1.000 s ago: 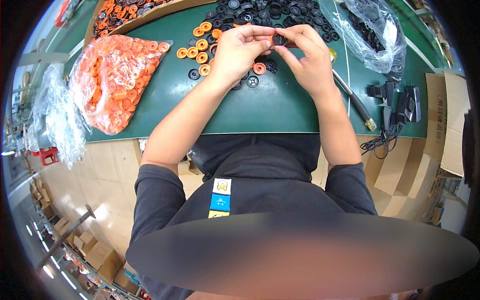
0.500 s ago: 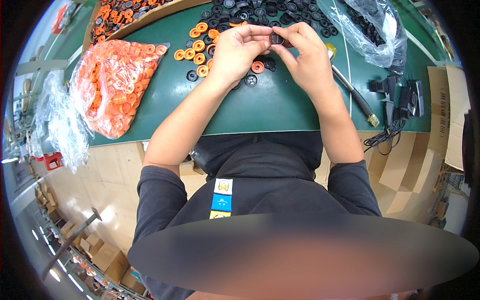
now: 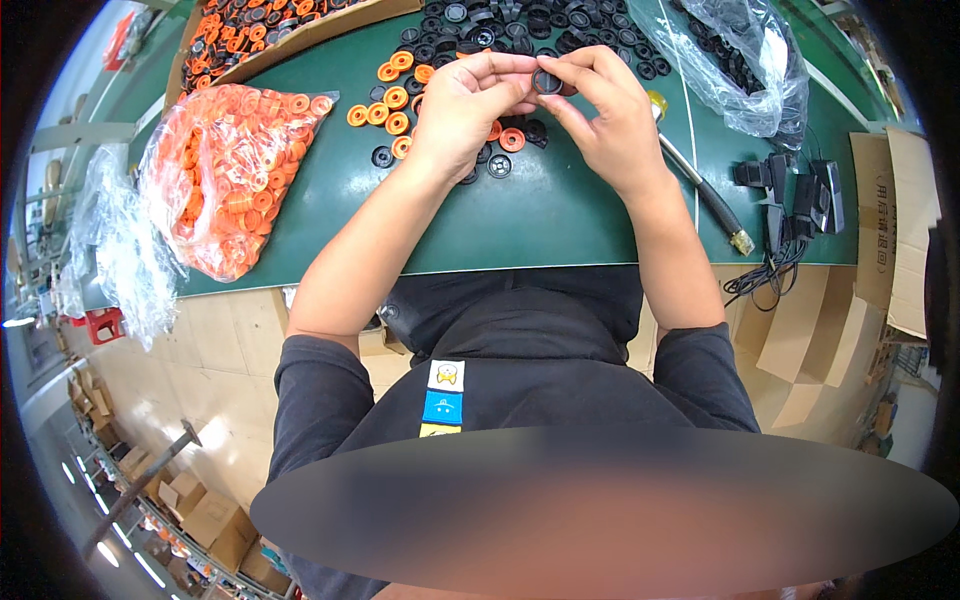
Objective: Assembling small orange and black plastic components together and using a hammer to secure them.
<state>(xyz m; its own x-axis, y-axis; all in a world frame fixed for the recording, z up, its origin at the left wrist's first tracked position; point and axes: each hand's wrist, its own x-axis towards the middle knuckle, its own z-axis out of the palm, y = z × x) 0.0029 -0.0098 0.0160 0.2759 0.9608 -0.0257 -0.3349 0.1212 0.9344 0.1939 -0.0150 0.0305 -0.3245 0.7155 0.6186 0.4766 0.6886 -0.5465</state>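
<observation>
The black disc (image 3: 546, 83) sits between left hand (image 3: 462, 110) and right hand (image 3: 608, 112) (both grips narrow, pinching it).

From here I have both forearms (image 3: 372, 235) slanting inward over the near edge of the table (image 3: 540, 235), elbows (image 3: 325, 318) bent outside it. The left hand (image 3: 462, 112) points its fingers rightward, thumb drawn against them; the right hand (image 3: 612, 112) curls forefinger and thumb into a pinch. Their fingertips nearly meet.
</observation>
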